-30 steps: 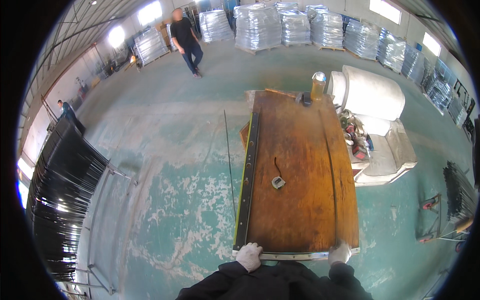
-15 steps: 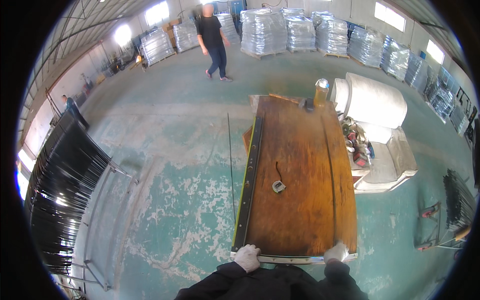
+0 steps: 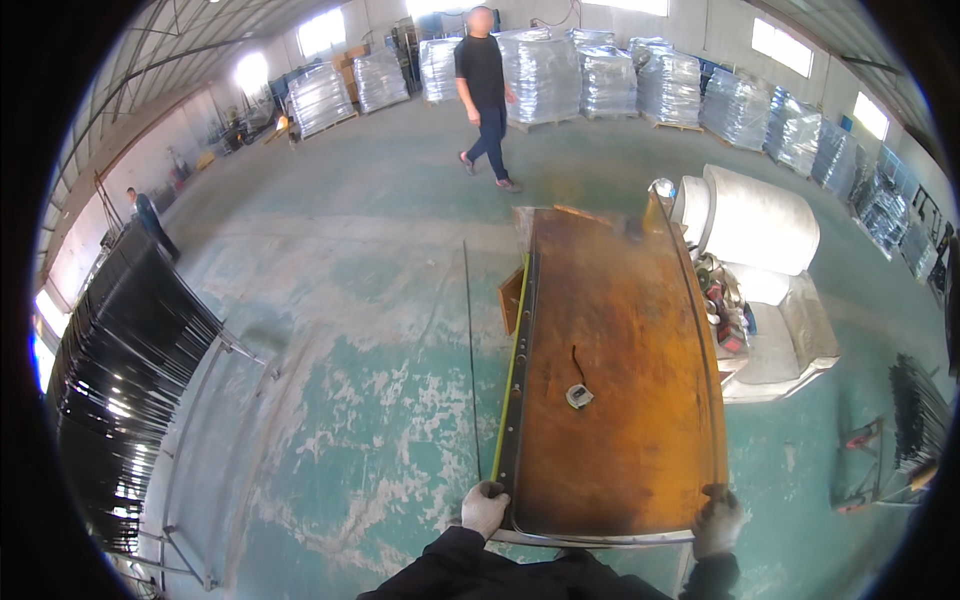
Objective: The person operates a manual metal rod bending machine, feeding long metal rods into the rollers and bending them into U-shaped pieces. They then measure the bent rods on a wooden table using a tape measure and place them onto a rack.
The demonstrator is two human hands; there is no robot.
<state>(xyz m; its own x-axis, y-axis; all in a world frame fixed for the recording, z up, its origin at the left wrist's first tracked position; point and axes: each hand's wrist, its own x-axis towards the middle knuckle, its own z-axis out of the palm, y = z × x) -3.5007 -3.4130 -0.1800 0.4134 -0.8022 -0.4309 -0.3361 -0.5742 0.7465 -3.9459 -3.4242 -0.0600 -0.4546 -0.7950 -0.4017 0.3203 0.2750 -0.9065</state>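
Note:
My left hand (image 3: 485, 508), in a pale glove, is closed at the near left corner of the wooden-topped table (image 3: 610, 450). It touches the lower end of a yellow-edged dark strip (image 3: 510, 400) along the table's left side; what its fingers grip is hidden. At the near right corner, my gloved right hand (image 3: 718, 522) is closed on the near end of a long dark rod (image 3: 703, 370) running along the table's right side. A small tape measure (image 3: 579, 396) with a black strap lies on the tabletop between my hands.
A bottle of yellowish liquid (image 3: 656, 207) stands at the far right corner. Beside the table is a worn pale sofa (image 3: 775, 325) with tools. Dark rods hang on a rack (image 3: 130, 370) at left. Wrapped pallets (image 3: 610, 80) line the back; a person (image 3: 485, 100) walks there.
My right hand has moved right with the dark rod, to the table's right edge. My left hand has shifted slightly left. The person at the back has walked rightward and nearer.

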